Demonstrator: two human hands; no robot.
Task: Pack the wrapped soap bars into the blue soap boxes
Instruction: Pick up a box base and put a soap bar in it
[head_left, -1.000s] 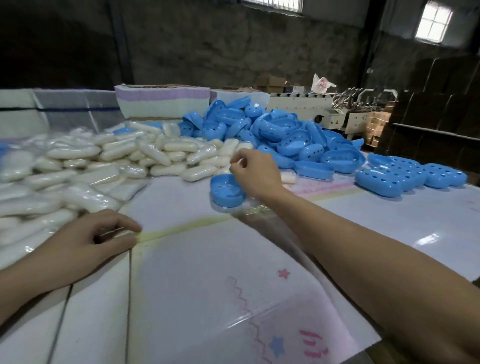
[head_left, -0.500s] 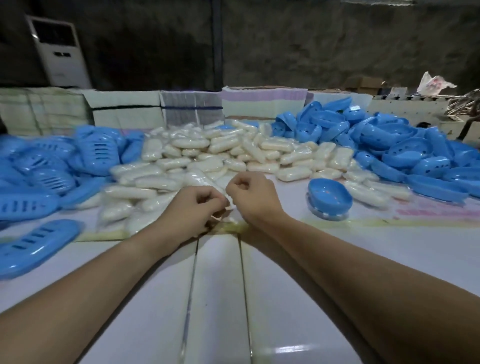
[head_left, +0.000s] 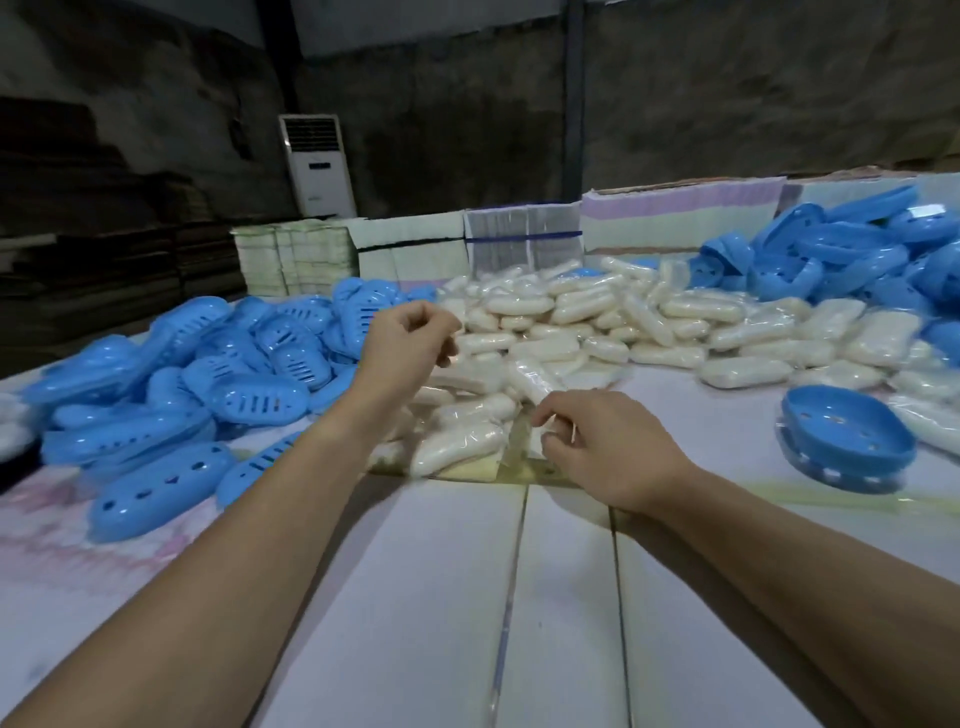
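Head view. Item: soap bars (head_left: 566, 332), oblong, white, each in clear film, heaped mid-bench and spilling toward the near edge. Judged light and firm, with a slick, crinkly wrap likely to slide on its neighbours; best taken across the middle rather than by the loose film ends. Right hand (head_left: 608, 447) lay at the heap's near edge, fingers (head_left: 553, 423) curled and pinching the film of one bar. Left hand (head_left: 402, 343) was raised over the heap's left side, fingers curled inward; whether it held anything could not be told. Box half (head_left: 847, 441), blue, open side up, stood alone to the right, apart from the hands and unfilled. Lids (head_left: 171, 400), slotted, lay piled left; more blue halves (head_left: 852, 249) far right. Bench (head_left: 441, 597) white, glossy. Obstruction judged slight: overlapping bars may drag along when one is pulled free. Background: stacked sheets (head_left: 410, 249), standing cooler (head_left: 319, 166).
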